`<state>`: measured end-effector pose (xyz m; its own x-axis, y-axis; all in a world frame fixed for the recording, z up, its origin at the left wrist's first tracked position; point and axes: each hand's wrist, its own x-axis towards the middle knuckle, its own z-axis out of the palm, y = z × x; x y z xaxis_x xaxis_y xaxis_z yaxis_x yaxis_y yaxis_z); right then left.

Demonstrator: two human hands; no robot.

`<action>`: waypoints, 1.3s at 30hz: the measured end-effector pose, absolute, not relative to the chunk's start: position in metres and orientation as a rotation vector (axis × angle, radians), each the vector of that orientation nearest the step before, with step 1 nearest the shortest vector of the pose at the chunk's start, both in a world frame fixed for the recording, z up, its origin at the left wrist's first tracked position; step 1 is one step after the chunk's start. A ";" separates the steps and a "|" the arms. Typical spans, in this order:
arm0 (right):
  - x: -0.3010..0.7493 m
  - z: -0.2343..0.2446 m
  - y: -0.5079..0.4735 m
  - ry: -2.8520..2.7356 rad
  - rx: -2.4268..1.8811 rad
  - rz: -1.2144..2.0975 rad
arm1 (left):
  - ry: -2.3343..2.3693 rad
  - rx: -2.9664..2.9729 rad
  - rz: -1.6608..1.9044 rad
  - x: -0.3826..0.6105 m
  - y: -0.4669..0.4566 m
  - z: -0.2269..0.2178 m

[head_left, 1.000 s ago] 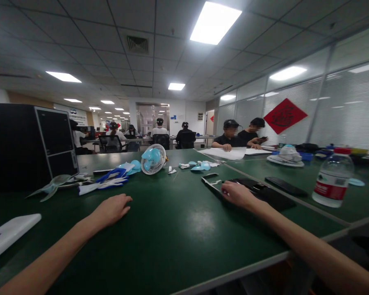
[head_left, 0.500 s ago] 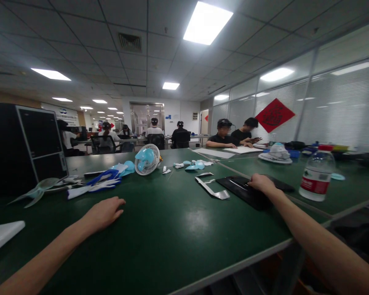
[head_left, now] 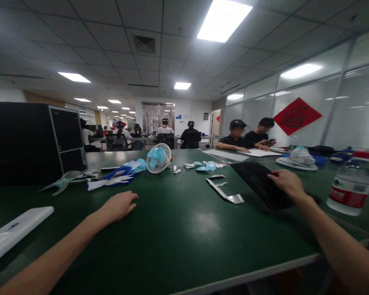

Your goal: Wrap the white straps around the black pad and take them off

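My right hand (head_left: 287, 184) pinches the near right edge of a flat black rectangular thing (head_left: 258, 182), which is tilted up from the green table (head_left: 178, 233). Its exact kind I cannot make out. Left of it lies a bent silver-white strip (head_left: 219, 190). My left hand (head_left: 118, 206) rests on the tabletop with fingers loosely apart and nothing in them. Beyond that hand are blue and white gloves (head_left: 112, 180) and a small fan (head_left: 158, 158) with light blue blades and a white grille.
A black computer case (head_left: 69, 139) stands at the left, with a white oblong device (head_left: 18, 231) nearer me. To the right are a water bottle (head_left: 350, 186) with a red cap and a white round grille (head_left: 295, 164) bearing crumpled white stuff. Two people (head_left: 238, 139) sit across the table.
My right hand has lifted the flat black thing, which lay on the table before and now slants upward. My left hand stays on the table. The view has turned slightly left.
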<state>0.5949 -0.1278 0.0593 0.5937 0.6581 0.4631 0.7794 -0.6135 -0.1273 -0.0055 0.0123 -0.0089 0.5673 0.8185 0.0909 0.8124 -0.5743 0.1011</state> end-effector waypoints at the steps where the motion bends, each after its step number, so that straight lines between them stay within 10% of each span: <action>1: 0.586 0.064 -0.126 -1.192 -2.482 -0.542 | 1.435 2.740 0.196 -0.005 0.010 -0.007; 20: 0.286 0.026 -0.030 -2.543 -1.418 -0.152 | 1.236 2.641 0.480 0.002 0.004 0.003; 39: 0.267 0.016 -0.031 -2.500 -1.415 0.094 | 1.218 2.597 0.280 0.003 0.014 -0.012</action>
